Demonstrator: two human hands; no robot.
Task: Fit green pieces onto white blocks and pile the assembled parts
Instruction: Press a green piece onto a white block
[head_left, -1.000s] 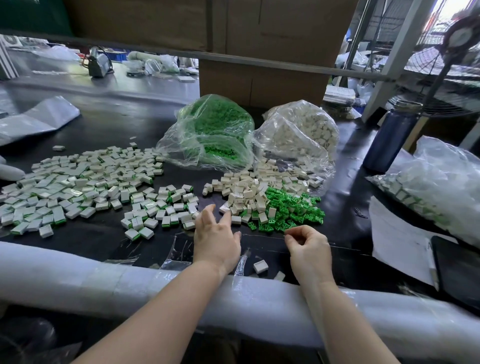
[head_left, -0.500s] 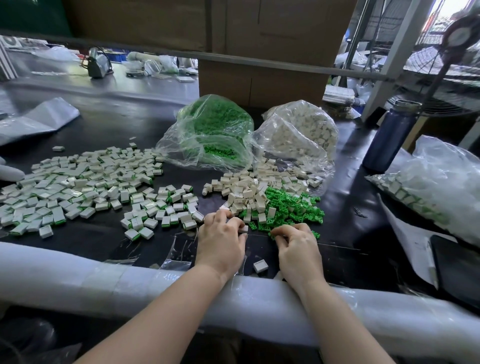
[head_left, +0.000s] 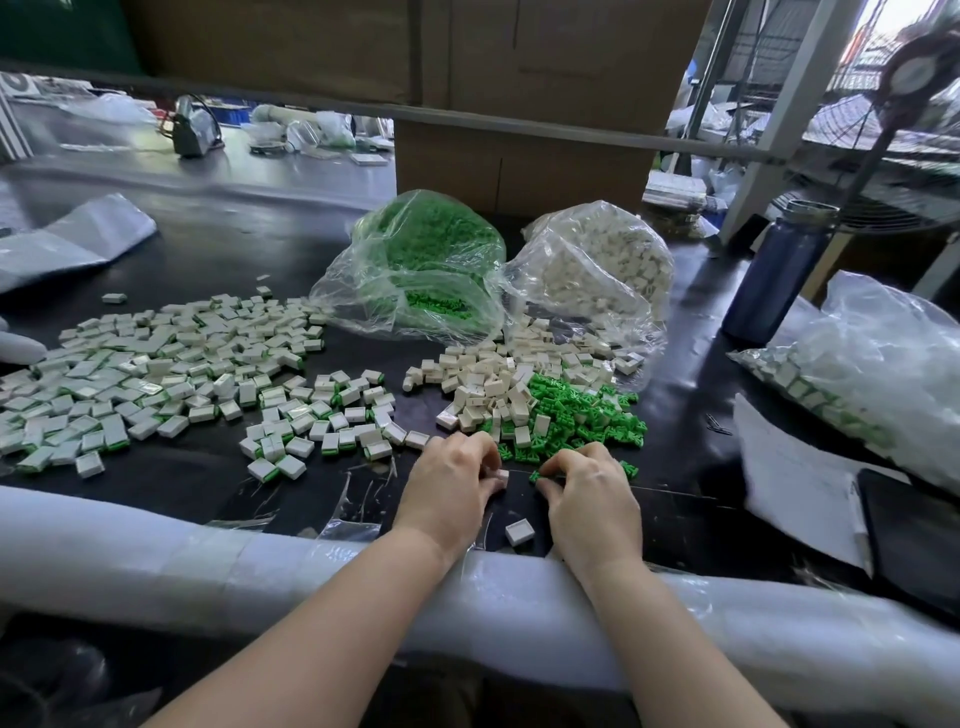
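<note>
Here, left hand (head_left: 451, 486) pinches white block (head_left: 502, 477) — right hand (head_left: 589, 488) green piece (head_left: 535, 475).

The table (head_left: 218, 467) is a dark, smooth top with a bit of sheen, and the white blocks (head_left: 488, 384) and green pieces (head_left: 576, 410) look like hard moulded plastic, mostly matt. Bags (head_left: 415, 270) are thin crinkly clear plastic film, glossy, and the bottle (head_left: 779, 275) looks like matt blue metal.
</note>
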